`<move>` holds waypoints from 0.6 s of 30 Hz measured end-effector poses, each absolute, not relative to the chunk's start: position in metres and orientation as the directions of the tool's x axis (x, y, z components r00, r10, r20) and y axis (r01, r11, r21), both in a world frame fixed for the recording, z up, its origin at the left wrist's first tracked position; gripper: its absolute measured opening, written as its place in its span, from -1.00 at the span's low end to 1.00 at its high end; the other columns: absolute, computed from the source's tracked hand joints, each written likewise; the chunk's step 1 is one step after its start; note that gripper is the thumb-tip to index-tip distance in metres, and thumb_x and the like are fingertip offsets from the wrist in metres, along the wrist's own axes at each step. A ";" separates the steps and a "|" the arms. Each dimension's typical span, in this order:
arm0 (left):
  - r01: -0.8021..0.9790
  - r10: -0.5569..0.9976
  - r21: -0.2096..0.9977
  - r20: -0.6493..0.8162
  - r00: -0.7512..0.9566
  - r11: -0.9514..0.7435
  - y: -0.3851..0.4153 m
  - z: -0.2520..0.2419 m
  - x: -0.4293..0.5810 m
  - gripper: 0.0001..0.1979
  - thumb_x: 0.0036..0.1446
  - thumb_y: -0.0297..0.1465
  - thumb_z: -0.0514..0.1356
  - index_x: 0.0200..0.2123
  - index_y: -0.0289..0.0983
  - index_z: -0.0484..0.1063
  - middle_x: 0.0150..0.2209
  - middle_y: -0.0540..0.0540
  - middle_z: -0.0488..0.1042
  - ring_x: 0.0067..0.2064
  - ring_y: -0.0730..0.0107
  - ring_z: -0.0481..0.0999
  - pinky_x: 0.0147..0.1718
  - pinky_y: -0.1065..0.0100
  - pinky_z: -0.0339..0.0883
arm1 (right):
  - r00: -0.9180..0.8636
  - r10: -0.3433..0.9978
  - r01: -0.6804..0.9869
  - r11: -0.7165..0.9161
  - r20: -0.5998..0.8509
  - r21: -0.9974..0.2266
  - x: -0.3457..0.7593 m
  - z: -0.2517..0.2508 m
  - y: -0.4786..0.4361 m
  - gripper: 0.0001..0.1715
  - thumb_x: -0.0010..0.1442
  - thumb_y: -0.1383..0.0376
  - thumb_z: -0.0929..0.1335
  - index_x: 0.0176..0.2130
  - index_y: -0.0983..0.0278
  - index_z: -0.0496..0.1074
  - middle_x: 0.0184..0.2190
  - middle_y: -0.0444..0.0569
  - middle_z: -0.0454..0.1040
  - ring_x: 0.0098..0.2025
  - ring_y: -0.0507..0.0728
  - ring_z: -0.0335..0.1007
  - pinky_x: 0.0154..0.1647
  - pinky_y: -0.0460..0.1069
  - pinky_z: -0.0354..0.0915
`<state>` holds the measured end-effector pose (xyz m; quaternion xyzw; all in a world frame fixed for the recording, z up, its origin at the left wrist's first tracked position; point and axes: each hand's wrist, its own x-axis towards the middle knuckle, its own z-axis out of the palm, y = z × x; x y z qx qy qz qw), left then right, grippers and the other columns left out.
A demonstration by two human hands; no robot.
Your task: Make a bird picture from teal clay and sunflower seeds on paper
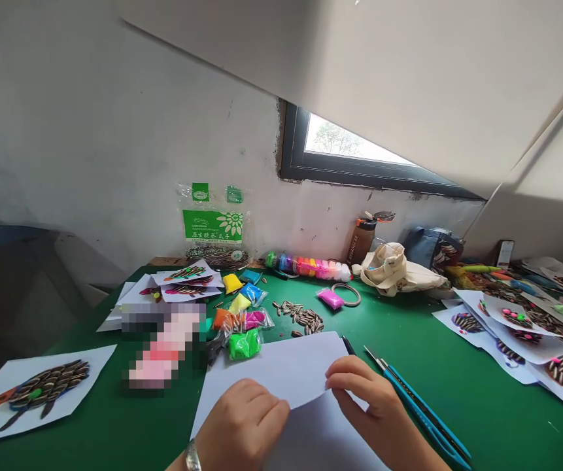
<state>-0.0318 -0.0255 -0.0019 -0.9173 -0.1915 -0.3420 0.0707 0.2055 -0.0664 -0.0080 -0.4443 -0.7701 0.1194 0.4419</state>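
Observation:
A white sheet of paper [291, 366] lies in front of me with its near edge lifted, above another white surface [330, 432]. My left hand [244, 418], with a silver bracelet at the wrist, is closed on the left part of that edge, its fingertips mostly hidden. On the right, my right hand [367, 396] pinches the same edge between thumb and fingers. Blue-handled tweezers [426, 415] rest beside my right hand, and the dark tip of a slim tool [348, 345] shows beyond it. Sunflower seeds [305, 318] lie loose past the sheet.
Small clay packets [244, 345] sit left of the seeds. A seed bag [215, 229] leans on the wall. Seed-decorated pictures lie left [40, 396] and right [511, 320]. A bottle [361, 242], cloth bag [393, 268] and pink packet [330, 299] stand farther back on the green table [163, 425].

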 end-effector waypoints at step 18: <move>0.403 0.331 -0.060 0.467 0.820 -0.913 -0.014 -0.065 -0.032 -0.77 -0.09 -0.33 0.33 -0.56 -0.22 0.30 -0.56 0.03 0.41 -0.54 0.43 0.30 -0.63 0.38 0.01 | -0.477 0.840 0.641 0.535 0.261 -0.550 0.203 -0.035 -0.056 -0.82 0.02 0.50 0.33 -0.47 0.24 0.45 -0.40 -0.10 0.51 -0.21 0.07 0.35 -0.15 -0.07 0.25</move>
